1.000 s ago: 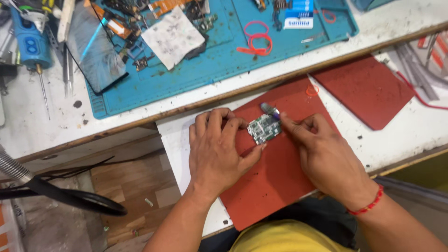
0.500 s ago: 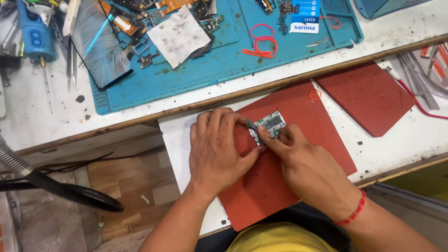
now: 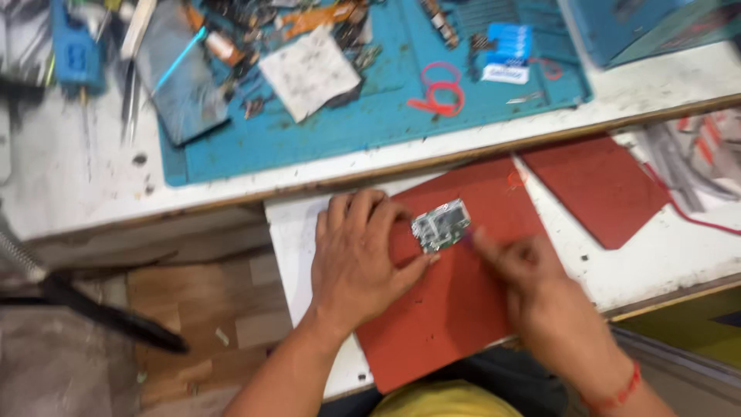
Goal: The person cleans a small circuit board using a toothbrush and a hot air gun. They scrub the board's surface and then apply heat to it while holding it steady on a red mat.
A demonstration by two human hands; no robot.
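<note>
my left hand (image 3: 356,259) lies flat on the red silicone mat (image 3: 463,309), fingertips pinning the small circuit board (image 3: 441,225) at its edge, while my blurred right hand (image 3: 519,266), grip unclear, should work gently beside it.

Left hand (image 3: 359,259) flat, palm down, fingers spread and pointing up-right, thumb stretched toward the right; right hand (image 3: 519,266) blurred, fingers curled, reaching in from lower right; both forearms rising from the bottom edge.
</note>
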